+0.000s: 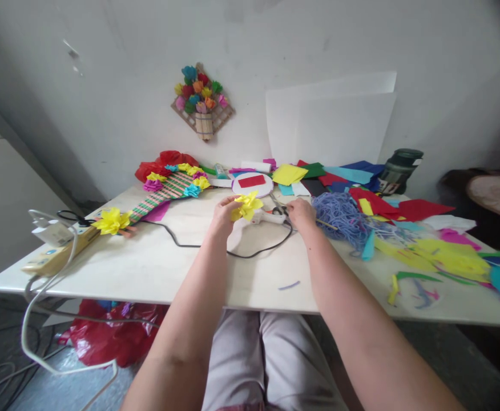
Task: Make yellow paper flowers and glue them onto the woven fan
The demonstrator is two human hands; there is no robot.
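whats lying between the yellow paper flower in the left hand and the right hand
In the head view, a white glue gun lies on the table between the yellow paper flower in the left hand and the right hand, with scissors just behind it.

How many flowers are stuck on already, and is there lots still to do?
Done: several paper flowers sit on the striped mat. In hand: the left hand holds a yellow flower; the right hand rests on the glue gun. Left: another yellow flower lies loose, and much paper is uncut.
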